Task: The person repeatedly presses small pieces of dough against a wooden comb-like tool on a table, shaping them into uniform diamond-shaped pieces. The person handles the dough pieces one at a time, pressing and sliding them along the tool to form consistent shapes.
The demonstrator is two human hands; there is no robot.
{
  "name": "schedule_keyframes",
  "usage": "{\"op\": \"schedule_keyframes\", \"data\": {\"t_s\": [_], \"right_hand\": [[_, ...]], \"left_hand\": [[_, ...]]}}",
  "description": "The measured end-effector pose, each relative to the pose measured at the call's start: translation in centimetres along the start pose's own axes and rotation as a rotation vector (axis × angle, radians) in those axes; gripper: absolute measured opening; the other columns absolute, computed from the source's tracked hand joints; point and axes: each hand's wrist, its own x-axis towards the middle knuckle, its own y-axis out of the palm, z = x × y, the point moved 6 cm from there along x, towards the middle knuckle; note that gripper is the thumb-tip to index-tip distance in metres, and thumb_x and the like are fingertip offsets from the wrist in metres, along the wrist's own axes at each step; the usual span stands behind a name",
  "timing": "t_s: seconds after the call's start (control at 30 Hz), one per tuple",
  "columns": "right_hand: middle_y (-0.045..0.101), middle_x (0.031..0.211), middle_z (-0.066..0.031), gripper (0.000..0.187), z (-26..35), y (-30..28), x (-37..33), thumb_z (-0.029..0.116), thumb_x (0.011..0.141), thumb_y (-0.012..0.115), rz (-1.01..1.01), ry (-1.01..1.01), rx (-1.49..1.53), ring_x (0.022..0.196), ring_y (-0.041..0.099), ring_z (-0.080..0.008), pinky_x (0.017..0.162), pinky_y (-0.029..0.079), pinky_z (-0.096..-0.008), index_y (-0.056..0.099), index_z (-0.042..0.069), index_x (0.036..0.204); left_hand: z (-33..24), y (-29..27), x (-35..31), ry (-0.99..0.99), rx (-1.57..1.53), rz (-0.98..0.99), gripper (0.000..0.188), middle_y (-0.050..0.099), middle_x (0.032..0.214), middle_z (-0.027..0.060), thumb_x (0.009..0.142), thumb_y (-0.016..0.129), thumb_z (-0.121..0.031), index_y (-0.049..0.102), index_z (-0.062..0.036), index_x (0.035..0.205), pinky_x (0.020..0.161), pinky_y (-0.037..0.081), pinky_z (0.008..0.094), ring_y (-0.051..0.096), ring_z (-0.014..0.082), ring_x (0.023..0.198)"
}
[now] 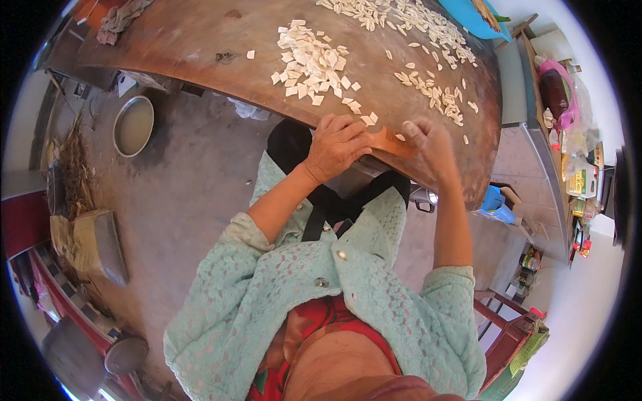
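Note:
At the table's near edge my left hand (339, 146) is closed on one end of an orange-brown comb (393, 143). A small pale dough piece (400, 138) lies on the comb. At the comb's other end is my right hand (431, 146), slightly blurred, its thumb toward the comb and its fingers curled; what they may hold is hidden. Just beyond my left hand, a loose pile of flat, diamond-cut dough pieces (309, 61) spreads over the table. Ridged, curled dough pieces (438, 95) lie beyond my right hand, and a larger spread of them (401, 17) covers the far side.
The brown wooden table (187, 47) has a curved near edge over my lap. A blue basin (471, 17) stands at its far right, a grey rag (122, 20) at its far left. A metal basin (134, 127) sits on the floor. Bags and packages line the right-hand shelf (552, 167).

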Motion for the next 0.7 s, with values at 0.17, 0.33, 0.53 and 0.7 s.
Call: {"op": "schedule_keyframes", "data": {"t_s": [0.17,0.33,0.53,0.7], "right_hand": [[0.071,0.096,-0.0095,0.022,0.9,1.1,0.5,0.026,0.092,0.070,-0.214,-0.283,-0.167,0.088,0.066,-0.0226,0.079,0.051,-0.0366,0.073,0.004,0.094],[0.067,0.107,-0.0086,0.021,2.8,3.1,2.1,0.024,0.088,0.073,-0.172,-0.381,-0.134,0.103,0.064,-0.0264,0.086,0.050,-0.0407,0.073,0.007,0.100],[0.064,0.096,-0.0093,0.016,2.9,5.9,2.3,0.022,0.085,0.075,-0.144,-0.177,-0.245,0.096,0.062,-0.0285,0.082,0.050,-0.0413,0.071,0.007,0.092],[0.066,0.087,-0.0100,0.015,0.6,4.7,2.5,0.018,0.089,0.070,-0.244,-0.152,0.096,0.083,0.064,-0.0244,0.077,0.051,-0.0359,0.068,0.003,0.092]], "left_hand": [[-0.2,0.1,0.0,-0.005,-0.011,0.002,0.028,0.064,0.106,-0.0029,0.074,0.080,-0.030,0.073,-0.0163,0.097,0.089,0.042,0.0419,0.057,0.0221,0.103],[0.1,-0.2,-0.1,0.000,-0.002,0.002,0.029,0.063,0.108,-0.0032,0.073,0.080,-0.030,0.074,-0.0166,0.098,0.089,0.042,0.0427,0.056,0.0222,0.104],[0.4,-0.6,-0.4,-0.013,0.001,-0.001,0.029,0.063,0.108,-0.0036,0.072,0.080,-0.030,0.074,-0.0174,0.098,0.091,0.043,0.0435,0.056,0.0225,0.105],[0.5,-0.5,-0.6,-0.018,0.005,-0.008,0.029,0.063,0.108,-0.0046,0.072,0.080,-0.031,0.074,-0.0191,0.099,0.091,0.042,0.0435,0.055,0.0221,0.106]]}}
